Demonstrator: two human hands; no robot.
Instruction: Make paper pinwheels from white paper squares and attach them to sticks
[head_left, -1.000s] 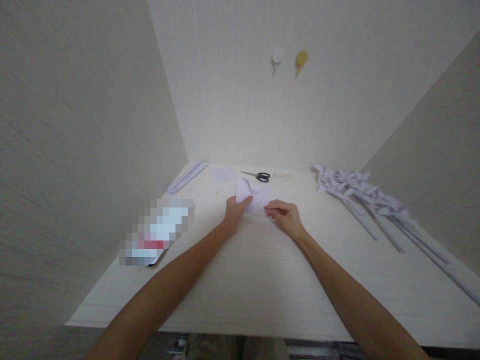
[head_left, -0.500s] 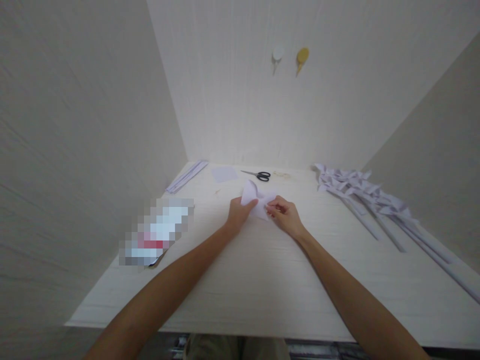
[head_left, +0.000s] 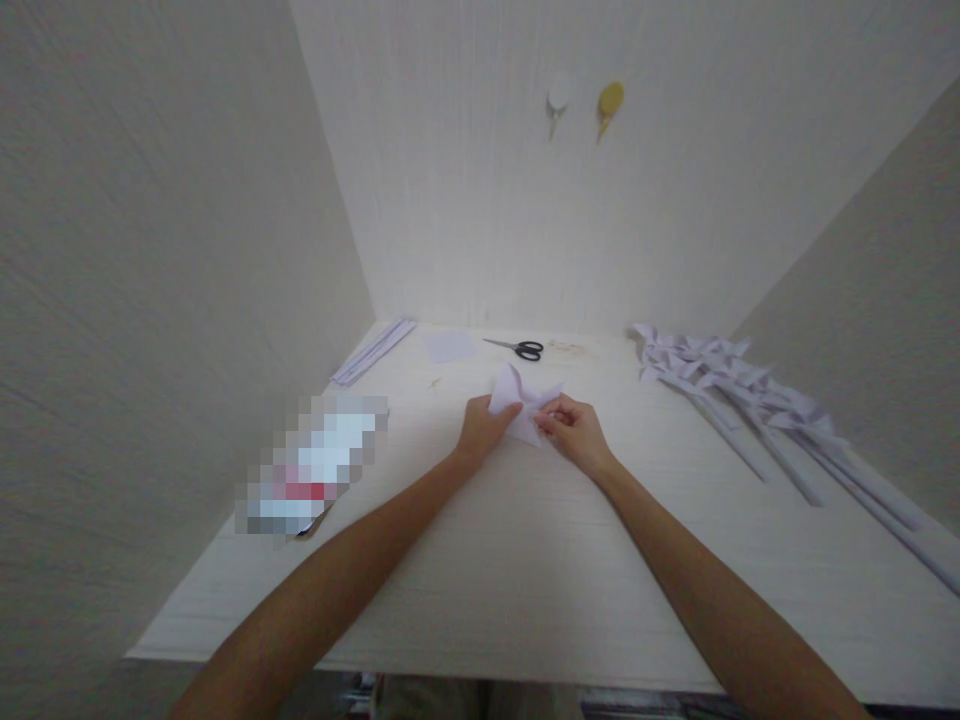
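A white paper pinwheel with curled blades is held above the table in front of me. My left hand grips its left side, the thumb pressed over the paper near the centre. At the pinwheel's right side, my right hand is closed in a pinch, its fingertips up against the paper. Whatever lies between those fingertips is too small to make out. Beyond the hands, black-handled scissors lie beside some small thin pale sticks.
Several finished paper pinwheels on paper sticks lie in a row on the right. Rolled paper sticks and a flat paper sheet lie at the back left. A blurred-out phone-like device rests at left. Two hooks are on the wall.
Both hands and the pinwheel appear slightly further right in view, along with a small camera shift. The left thumb and the right pinch keep their places on the paper.
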